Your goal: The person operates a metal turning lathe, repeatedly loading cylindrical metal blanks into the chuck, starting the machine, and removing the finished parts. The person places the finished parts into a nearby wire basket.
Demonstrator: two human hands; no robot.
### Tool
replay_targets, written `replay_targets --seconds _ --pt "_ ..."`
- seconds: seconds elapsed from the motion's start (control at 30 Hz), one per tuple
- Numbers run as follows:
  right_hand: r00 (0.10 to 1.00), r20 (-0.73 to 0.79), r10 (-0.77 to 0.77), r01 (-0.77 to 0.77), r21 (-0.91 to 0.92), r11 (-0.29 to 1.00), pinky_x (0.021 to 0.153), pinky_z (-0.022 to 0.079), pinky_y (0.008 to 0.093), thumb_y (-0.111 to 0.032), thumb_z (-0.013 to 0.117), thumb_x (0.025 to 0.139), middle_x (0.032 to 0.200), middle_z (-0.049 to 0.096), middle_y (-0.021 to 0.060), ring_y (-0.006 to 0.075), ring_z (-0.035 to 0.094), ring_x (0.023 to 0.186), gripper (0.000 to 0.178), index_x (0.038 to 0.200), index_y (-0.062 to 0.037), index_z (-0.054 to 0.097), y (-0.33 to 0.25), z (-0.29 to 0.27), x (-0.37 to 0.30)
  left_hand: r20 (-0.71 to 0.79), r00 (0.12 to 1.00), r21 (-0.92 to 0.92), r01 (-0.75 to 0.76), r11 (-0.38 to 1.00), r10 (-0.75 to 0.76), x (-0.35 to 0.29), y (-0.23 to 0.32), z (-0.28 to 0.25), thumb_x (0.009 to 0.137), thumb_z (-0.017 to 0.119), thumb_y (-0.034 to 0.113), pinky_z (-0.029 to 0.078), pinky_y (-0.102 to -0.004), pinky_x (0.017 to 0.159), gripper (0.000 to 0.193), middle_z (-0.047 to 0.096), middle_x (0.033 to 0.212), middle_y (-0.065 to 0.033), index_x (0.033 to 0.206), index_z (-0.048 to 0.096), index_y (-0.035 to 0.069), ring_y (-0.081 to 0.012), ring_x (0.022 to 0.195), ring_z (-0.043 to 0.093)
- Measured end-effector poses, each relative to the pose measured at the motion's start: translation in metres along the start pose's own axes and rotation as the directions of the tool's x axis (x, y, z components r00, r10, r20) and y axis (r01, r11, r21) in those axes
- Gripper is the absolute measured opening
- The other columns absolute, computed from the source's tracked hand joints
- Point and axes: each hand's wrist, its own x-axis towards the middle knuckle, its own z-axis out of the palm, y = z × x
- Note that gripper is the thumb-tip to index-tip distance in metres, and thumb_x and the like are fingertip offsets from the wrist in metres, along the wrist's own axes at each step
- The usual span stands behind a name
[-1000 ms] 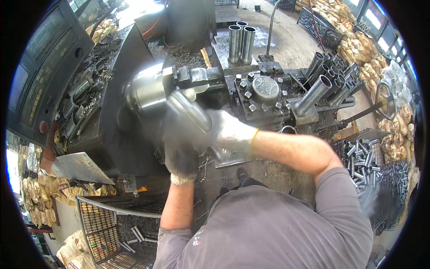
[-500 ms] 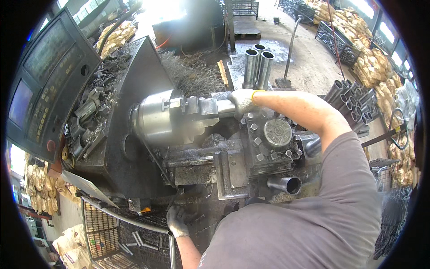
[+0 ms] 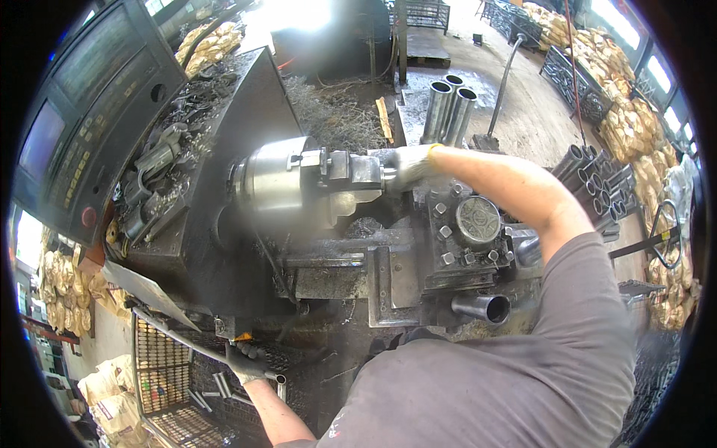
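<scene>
Head view shows my gloved right hand (image 3: pixel 407 166) clenched around a short steel workpiece (image 3: pixel 388 175) at the jaws of the round silver lathe chuck (image 3: pixel 280 179), while my gloved left hand (image 3: pixel 246 364) grips a thin metal tube (image 3: pixel 278 384) low over the wire mesh basket (image 3: pixel 160 358). If that chuck turns, I judge my glove could snag. Metal swarf (image 3: pixel 332 116) behind it could cut me.
</scene>
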Motion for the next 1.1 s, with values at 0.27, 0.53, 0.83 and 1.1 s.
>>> replay_targets --seconds 0.27,0.53,0.83,1.1 --pt "0.863 -0.487 -0.133 -0.029 -0.311 0.950 0.096 0.059 0.0449 -0.043 0.085 0.081 0.125 0.075 0.0245 0.0359 0.074 0.114 0.075 0.142 -0.0028 0.064 -0.033 0.008 -0.081 -0.136 0.822 0.719 -0.302 0.625 0.553 -0.006 -0.016 0.021 0.110 0.056 0.047 0.054 -0.0325 0.072 0.054 0.069 0.104 -0.0074 0.131 0.063 -0.002 -0.0186 0.085 0.064" --pt "0.131 -0.960 0.249 0.455 0.281 0.845 0.092 0.057 0.0286 -0.005 0.072 0.100 0.108 0.077 0.0077 0.0141 0.071 0.099 0.031 0.130 0.0028 0.070 -0.005 0.164 -0.322 0.656 -0.253 0.414 -0.666 -0.620 0.711 -0.101 0.080 0.184 0.102 0.067 0.006 0.059 -0.0433 0.100 0.041 0.070 0.126 -0.0261 0.139 0.060 -0.011 -0.0394 0.118 0.070" --pt "0.089 -0.847 0.524 0.407 0.511 0.757 0.091 0.058 0.0288 -0.003 0.072 0.100 0.112 0.077 0.0098 0.0148 0.071 0.099 0.027 0.126 0.0043 0.072 0.083 0.279 -0.388 0.665 0.530 0.631 -0.021 -0.775 0.527 0.007 0.266 0.404 0.108 0.048 0.035 0.057 -0.0484 0.101 0.064 0.073 0.123 -0.0321 0.166 0.034 0.012 -0.0429 0.115 0.073" --pt "0.127 -0.824 0.553 0.310 0.562 0.766 0.085 0.057 0.0266 -0.006 0.076 0.095 0.104 0.079 0.0054 0.0084 0.069 0.092 0.028 0.121 0.0033 0.075 0.118 0.302 -0.399 0.896 -0.217 -0.034 -0.903 -0.429 0.387 -0.160 -0.042 0.220 0.096 0.066 0.000 0.061 -0.0389 0.078 0.018 0.076 0.096 -0.0198 0.110 0.076 -0.005 -0.0304 0.087 0.076"
